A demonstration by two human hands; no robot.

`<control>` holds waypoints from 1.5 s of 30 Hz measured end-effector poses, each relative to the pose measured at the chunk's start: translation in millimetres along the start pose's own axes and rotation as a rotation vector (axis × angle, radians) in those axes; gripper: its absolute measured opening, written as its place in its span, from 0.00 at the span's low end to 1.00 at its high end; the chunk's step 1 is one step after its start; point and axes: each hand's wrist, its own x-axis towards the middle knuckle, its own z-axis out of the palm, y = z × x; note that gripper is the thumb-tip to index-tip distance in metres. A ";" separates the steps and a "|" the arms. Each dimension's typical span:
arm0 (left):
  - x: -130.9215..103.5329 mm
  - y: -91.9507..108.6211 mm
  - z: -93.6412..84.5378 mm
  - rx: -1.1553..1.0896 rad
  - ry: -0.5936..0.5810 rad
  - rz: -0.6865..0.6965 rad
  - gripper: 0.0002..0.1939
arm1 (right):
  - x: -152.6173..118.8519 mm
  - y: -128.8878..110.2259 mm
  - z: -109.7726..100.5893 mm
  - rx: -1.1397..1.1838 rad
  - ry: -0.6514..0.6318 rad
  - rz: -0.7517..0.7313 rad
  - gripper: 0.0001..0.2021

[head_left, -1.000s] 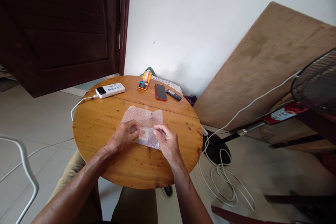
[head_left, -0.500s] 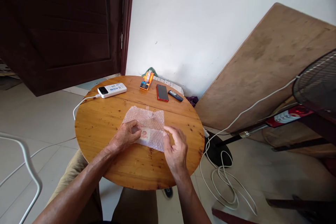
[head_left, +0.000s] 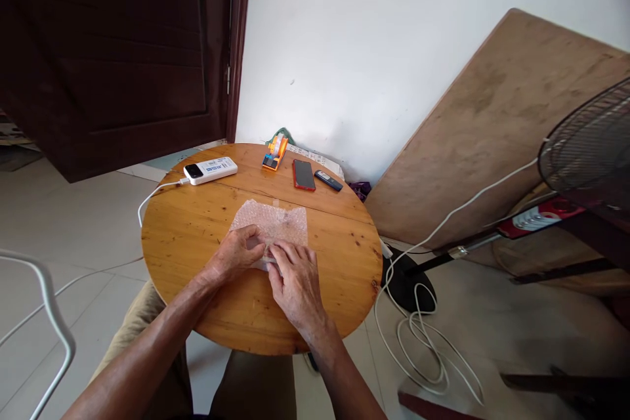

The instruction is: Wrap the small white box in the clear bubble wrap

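Observation:
A sheet of pinkish clear bubble wrap [head_left: 263, 218] lies on the round wooden table in front of me. My left hand [head_left: 237, 251] rests at its left side, fingers curled and thumb near the index finger, gripping the wrap. My right hand [head_left: 295, 275] lies over the lower right part of the sheet, with fingers stretched forward and thumb apart. Its fingertips are close to my left thumb. The two hands cover most of the lower half of the wrap, so what is under them is hidden.
On the table [head_left: 197, 230] a white power bank [head_left: 211, 170] has a cable plugged in. Farther back are an orange tape dispenser [head_left: 275, 152], a red-edged phone [head_left: 304, 175] and a small dark handheld device [head_left: 328, 180]. A fan [head_left: 590, 151] and coiled cable stand right.
My right hand has moved left from the wrap's right edge onto its lower part, covering a printed mark that showed there. My left hand has stayed in place.

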 end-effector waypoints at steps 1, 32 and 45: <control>0.0 0.7 -0.3 0.007 0.001 -0.006 0.09 | 0.6 -1.0 -0.6 -0.011 -0.010 -0.001 0.12; -29.1 -9.4 -43.8 0.571 0.072 -0.367 0.15 | 14.6 -16.7 -12.1 -0.235 -0.135 -0.060 0.19; -27.4 -12.7 -41.6 0.121 0.060 -0.301 0.16 | 15.6 -13.0 -3.0 -0.296 -0.131 -0.095 0.20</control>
